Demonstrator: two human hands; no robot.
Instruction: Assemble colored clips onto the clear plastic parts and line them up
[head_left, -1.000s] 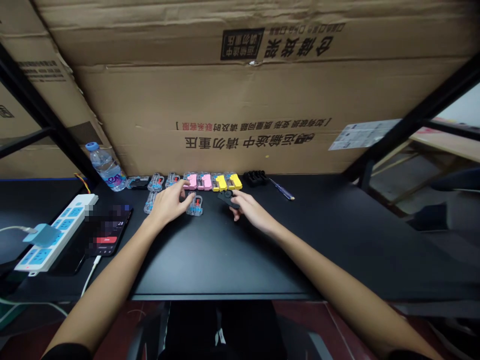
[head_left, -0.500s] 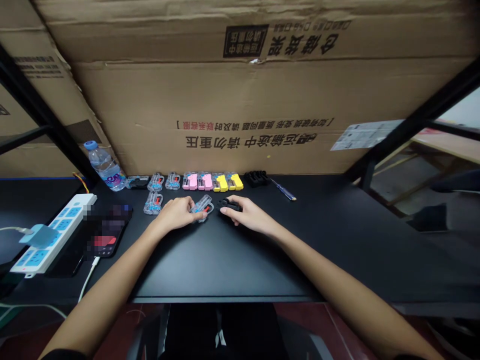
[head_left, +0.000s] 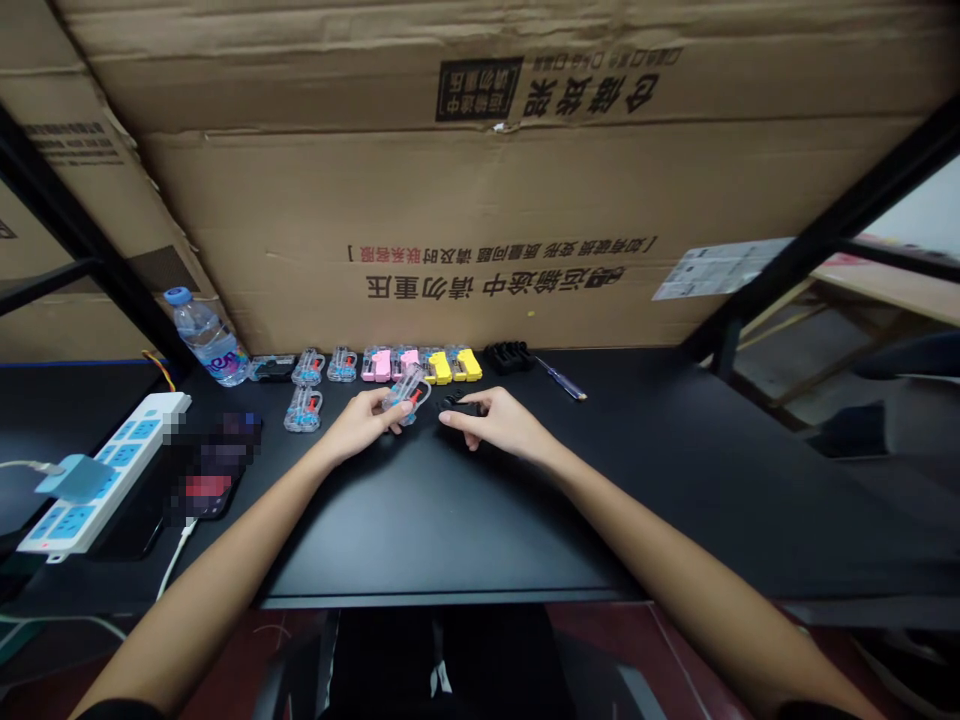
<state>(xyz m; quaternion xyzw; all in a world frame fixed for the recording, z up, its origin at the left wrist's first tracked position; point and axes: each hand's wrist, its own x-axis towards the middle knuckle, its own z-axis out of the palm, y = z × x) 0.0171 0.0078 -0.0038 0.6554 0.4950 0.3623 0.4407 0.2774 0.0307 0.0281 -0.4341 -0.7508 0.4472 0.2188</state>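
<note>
My left hand (head_left: 361, 424) is closed on a small clear plastic piece with blue and red insides (head_left: 406, 391), lifted just above the black desk (head_left: 465, 510). My right hand (head_left: 499, 424) is closed on a small black part (head_left: 459, 405) resting low over the desk, a little to the right of the clear piece. Behind both hands runs a row of similar small pieces: clear ones (head_left: 326, 365), pink ones (head_left: 379, 363) and yellow ones (head_left: 454, 365). Another clear piece (head_left: 303, 408) lies left of my left hand.
A black holder (head_left: 509, 355) and a screwdriver (head_left: 560, 378) lie at the back right. A water bottle (head_left: 205, 336), a white power strip (head_left: 97, 470) and a phone (head_left: 213, 468) sit at the left. A large cardboard box (head_left: 480, 190) walls the back.
My left hand drew back from the row, took the clear piece off the desk and raised it. My right hand shifted slightly toward me with the black part.
</note>
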